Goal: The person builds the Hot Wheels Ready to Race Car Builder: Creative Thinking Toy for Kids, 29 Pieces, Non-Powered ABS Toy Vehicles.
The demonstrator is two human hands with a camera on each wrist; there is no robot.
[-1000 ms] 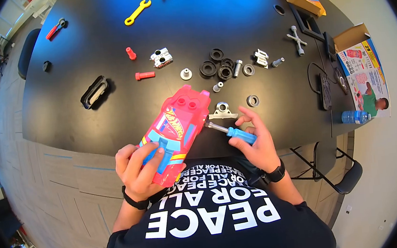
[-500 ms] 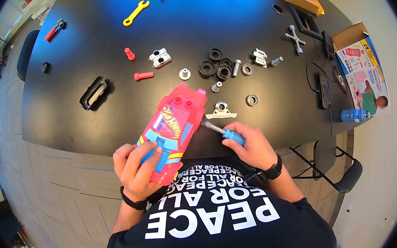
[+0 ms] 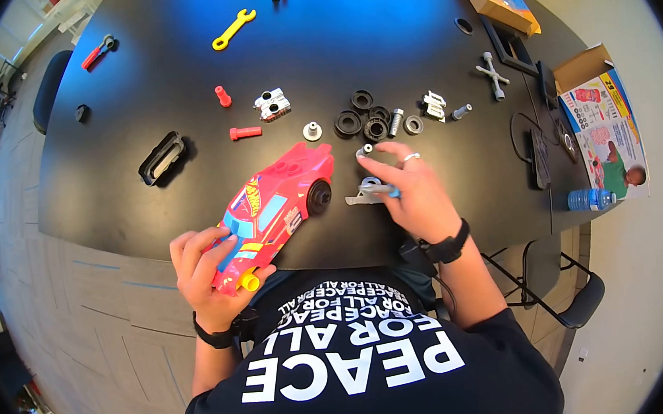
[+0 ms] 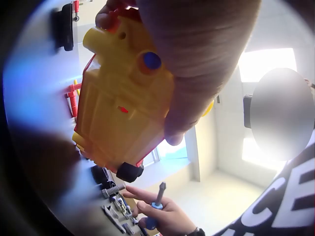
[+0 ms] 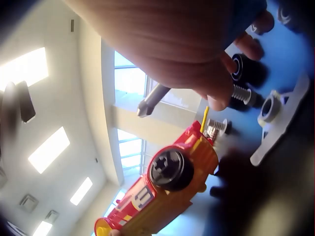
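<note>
My left hand (image 3: pixel 206 275) grips the rear of a red toy car (image 3: pixel 267 205), tilted so its side faces right. A black wheel (image 3: pixel 319 197) sits near the far end of that side, and a bare yellow axle stub (image 3: pixel 250 281) shows at the near end. In the left wrist view the car's yellow underside (image 4: pixel 118 98) is visible. My right hand (image 3: pixel 422 194) holds a blue-handled screwdriver (image 4: pixel 151 222) against the palm, its shaft (image 5: pixel 155 98) pointing away from the fingers. Its thumb and index fingertips are right at a short grey bolt (image 3: pixel 367 148) on the table.
Beside the right hand lies a white bracket (image 5: pixel 280 118). Beyond are black tyres (image 3: pixel 348 123), a silver engine block (image 3: pixel 271 104), red bolts (image 3: pixel 245 133) and a yellow wrench (image 3: pixel 234 29). A black tray-like part (image 3: pixel 162 159) lies left; a bottle (image 3: pixel 591 199) and box (image 3: pixel 608 132) stand right.
The screwdriver has left the wheel side of the car and swung back into the right palm. The right hand has reached forward to the grey bolt. The car has rolled, bringing its wheel into view.
</note>
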